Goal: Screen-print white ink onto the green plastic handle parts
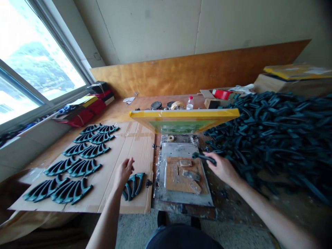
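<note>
My right hand (219, 167) grips a dark green curved handle (204, 157), holding it above the right side of the metal plate (178, 148). A wooden board (171, 183) with several small blocks lies on that plate. Over the cardboard sheet (114, 186) hovers my left hand (126, 169), fingers loosely curled, with nothing visible in it. Just below it, a few handles (134, 186) rest side by side on the cardboard. Behind the plate, a yellow-edged screen frame (184, 116) is tilted up.
Rows of fanned handles (84, 167) cover the cardboard's left part. A large heap of handles (275, 135) fills the right side. Behind the screen stand a red-capped bottle (190, 103), dark jars (156, 105) and tape. Cardboard boxes (293, 83) sit at the back right.
</note>
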Motion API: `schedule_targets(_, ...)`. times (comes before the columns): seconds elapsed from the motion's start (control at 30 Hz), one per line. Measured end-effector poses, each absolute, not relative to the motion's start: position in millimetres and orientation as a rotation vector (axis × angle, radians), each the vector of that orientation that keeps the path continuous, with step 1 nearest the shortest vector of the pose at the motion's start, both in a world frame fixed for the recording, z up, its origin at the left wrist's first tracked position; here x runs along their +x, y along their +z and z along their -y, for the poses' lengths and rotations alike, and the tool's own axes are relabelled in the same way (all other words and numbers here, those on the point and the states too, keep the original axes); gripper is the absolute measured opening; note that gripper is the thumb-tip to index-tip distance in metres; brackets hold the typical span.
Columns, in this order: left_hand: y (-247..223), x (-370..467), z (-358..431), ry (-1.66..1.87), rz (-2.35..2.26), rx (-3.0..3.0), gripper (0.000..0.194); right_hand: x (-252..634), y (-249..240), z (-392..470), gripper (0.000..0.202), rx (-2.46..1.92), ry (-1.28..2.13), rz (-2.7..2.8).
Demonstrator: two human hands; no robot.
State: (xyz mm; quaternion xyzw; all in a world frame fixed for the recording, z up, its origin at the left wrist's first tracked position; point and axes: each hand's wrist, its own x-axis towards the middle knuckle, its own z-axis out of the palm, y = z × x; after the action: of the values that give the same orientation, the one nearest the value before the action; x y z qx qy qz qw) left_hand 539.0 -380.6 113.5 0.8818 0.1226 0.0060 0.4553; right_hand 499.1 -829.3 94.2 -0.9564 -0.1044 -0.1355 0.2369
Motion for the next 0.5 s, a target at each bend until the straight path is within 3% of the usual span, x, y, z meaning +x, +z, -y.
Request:
schedule_targets(0.13,189.6,579.8,456.1,0.296,-0.009,1.685,0.055,493.8,60.7,768.2,0.046,-2.470,-0.243,0.700)
schedule_targets(0.27,245.1,595.2,492.8,0.378,0.095,1.463,0.053,493.3,41.1,755.5,0.043,-2.571,-0.319,0.804)
schedule_targets(0.37,250.8,583.6,488.7,0.324,0.094,1.467,0.056,489.6,43.8,754.7,0.043,-2.644,-0.318,0.827)
schedule_targets(0.5,216.0,534.0,460.1,0.158,0.008,1.587,0.054,485.5,52.8,772.2,0.037,-2.651,-0.278,0.640)
